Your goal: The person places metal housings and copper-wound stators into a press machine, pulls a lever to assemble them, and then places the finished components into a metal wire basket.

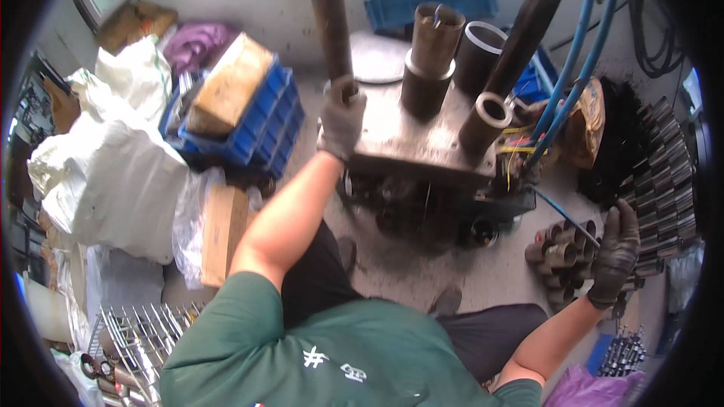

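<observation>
Head view, read as a clock face about its centre: the right hand [617, 252], in a dark glove, lies between 3 and 4 o'clock, fingers stretched nearly straight and close together, with no thing seen gripped. A cluster of short, brownish metal tubes [559, 256] lies just toward 9 o'clock from it; a thin, straight, blue-grey rod [563, 216] runs up to it from 10 o'clock, contact unclear. A careless sideways sweep could catch that rod or knock the tubes over.

Farther off, between 11 and 12 o'clock, the left hand [341, 122], in a light grey glove, is curled at the lower end of a tall, round, dark steel column [329, 22]. Whether it has hold of the column or a small part, I cannot tell. Any machine movement there could pinch its fingers.

The column rises toward 12 o'clock from the left hand, well apart from the right. Beyond, near 1 o'clock, a stepped, brown-grey metal cylinder [437, 41] stands on a flat, grey steel plate [385, 132].
</observation>
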`<state>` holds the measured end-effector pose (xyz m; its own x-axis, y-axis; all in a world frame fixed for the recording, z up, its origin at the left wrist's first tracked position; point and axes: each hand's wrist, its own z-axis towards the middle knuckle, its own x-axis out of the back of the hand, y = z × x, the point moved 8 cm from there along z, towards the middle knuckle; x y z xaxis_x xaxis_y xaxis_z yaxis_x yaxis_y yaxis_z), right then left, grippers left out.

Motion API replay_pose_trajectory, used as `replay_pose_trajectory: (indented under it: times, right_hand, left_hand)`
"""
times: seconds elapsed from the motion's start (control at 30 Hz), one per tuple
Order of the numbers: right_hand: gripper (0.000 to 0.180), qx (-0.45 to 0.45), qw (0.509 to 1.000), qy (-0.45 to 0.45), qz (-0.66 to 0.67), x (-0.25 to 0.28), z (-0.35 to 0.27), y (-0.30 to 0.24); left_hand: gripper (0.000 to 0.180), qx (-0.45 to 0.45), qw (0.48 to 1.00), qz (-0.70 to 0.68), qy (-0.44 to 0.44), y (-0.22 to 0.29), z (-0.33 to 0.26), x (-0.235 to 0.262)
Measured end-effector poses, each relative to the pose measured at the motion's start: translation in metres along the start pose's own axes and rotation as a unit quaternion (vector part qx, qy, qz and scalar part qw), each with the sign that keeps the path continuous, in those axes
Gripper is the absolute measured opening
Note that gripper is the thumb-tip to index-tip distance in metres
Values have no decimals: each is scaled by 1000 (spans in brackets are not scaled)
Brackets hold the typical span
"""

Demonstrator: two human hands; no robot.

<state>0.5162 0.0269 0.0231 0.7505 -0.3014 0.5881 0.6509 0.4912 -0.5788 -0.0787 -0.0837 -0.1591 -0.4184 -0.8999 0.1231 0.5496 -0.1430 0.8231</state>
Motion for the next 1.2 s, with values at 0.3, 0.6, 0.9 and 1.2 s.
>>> replay_pose_trajectory:
  times: [0.3,0.6,0.9,1.2]
  right_hand:
    - [19,384,813,-433,-60,-164,-159,-108]
    - [33,258,725,-631,-93,-444,-272,17]
    - [55,313,859,-402,-45,-672,-284,-69]
    - [53,164,900,-394,-92,-714,-301,-76]
  left_hand:
    - [15,39,998,-51,-17,-14,34,50]
    - [28,64,996,-62,1,-5,43,47]
    - [30,36,989,-140,12,0,50,49]
    - [13,-45,997,-67,-12,12,34,63]
